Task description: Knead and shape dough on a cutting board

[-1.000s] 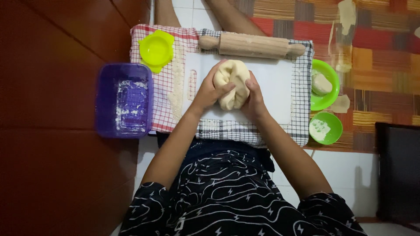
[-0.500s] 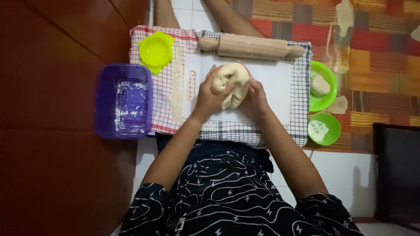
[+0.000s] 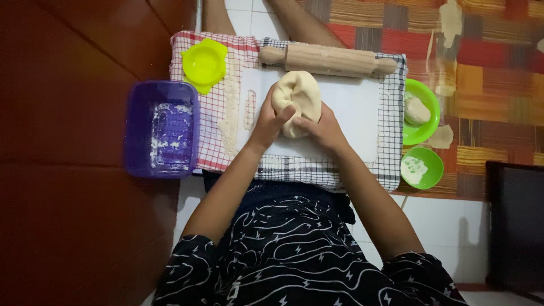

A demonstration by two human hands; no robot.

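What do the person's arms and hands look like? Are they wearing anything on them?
Both arms are bare from the short sleeves down. The left hand and right hand wear no gloves, and I can't see any rings, watch or bracelet. The short sleeves belong to a black top with thin white squiggly lines and little lightning-bolt shapes.
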